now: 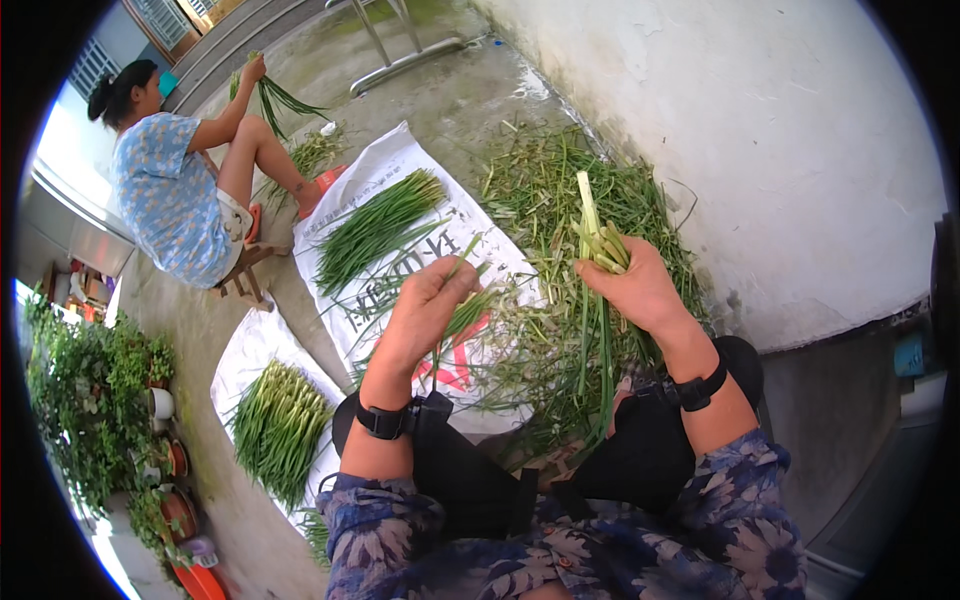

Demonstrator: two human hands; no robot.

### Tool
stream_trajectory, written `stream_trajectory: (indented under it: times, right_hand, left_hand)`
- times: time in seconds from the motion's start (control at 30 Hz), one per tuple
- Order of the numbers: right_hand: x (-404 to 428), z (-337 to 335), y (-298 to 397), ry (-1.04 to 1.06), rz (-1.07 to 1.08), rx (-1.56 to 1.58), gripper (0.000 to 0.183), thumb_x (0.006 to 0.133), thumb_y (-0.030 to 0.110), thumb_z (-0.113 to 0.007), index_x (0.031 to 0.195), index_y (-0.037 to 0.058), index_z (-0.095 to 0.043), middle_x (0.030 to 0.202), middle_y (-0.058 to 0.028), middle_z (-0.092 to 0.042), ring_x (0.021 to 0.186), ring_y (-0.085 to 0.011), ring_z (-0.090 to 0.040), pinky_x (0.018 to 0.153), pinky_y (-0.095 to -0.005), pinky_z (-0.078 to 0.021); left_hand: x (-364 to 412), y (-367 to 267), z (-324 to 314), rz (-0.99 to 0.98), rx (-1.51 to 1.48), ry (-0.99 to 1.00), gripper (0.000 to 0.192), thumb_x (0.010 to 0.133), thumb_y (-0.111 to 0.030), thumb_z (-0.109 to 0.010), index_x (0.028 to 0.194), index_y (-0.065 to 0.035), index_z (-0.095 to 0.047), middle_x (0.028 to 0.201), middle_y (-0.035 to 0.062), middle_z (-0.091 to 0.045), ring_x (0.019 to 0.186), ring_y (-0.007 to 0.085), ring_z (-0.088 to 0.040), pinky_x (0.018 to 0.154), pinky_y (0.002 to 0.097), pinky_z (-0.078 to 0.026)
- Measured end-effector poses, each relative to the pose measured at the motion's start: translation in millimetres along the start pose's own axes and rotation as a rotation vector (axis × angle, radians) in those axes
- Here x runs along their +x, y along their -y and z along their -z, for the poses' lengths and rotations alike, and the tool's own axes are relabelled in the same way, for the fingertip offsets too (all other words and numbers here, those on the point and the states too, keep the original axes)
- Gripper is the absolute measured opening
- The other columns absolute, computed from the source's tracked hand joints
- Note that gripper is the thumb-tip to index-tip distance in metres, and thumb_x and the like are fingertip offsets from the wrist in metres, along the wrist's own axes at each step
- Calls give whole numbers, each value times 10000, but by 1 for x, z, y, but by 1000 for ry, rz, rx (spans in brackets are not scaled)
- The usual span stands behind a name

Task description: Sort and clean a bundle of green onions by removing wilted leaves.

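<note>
My right hand (634, 289) is closed around a small bunch of garlic chives (609, 247). Their pale stem ends point up and away, one whitish stalk sticks out above the rest, and the green leaves hang below my fist. My left hand (435, 300) pinches a few thin green chive blades (471, 246) between thumb and fingers, over a white woven sack (409, 150) spread on the ground. A neat bundle of chives (379, 225) lies on the sack's far part. Beneath my right hand spreads a heap of loose trimmings (540, 330).
A second white sack (232, 360) at left bears another chive bundle (281, 431). Beyond it, a person (176, 180) sits on a wooden stool (251, 270), holding chives. A whitewashed wall (780, 150) bounds the right. Potted plants (97, 405) line the left; a metal stand (405, 67) is ahead.
</note>
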State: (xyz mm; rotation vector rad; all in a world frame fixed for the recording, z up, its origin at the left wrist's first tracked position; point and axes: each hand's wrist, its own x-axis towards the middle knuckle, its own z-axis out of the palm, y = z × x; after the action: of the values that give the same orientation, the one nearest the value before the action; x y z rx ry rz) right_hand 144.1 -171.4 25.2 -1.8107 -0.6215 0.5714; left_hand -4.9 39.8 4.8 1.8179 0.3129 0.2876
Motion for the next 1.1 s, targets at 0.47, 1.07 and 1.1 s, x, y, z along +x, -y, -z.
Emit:
stream_trajectory:
  times: [0.47,1.07,1.1]
  right_hand:
    - [-9,-29,2,524,-124,144,311,808,327,-702,895,40,-619,715,10,-589,609,-75,-510,564,-232,-417]
    - [-6,-34,-1,218,-179,374,216,786,176,-717,883,12,-616,703,-15,-592,549,-82,-513,486,-224,-407]
    - [-6,-33,0,181,-161,431,204,794,166,-704,888,10,-613,697,-15,-587,544,-82,-510,483,-222,-405]
  left_hand:
    - [-1,-9,-44,301,-615,132,235,901,-226,-592,984,-6,-597,548,-81,-346,447,27,-253,419,199,-185]
    - [1,9,-34,151,-415,-66,295,986,-279,-388,858,-51,-524,581,-77,-332,472,32,-277,440,203,-227]
    - [4,14,-36,98,-371,-193,312,986,-300,-386,824,-61,-503,593,-68,-346,474,34,-289,443,201,-239]
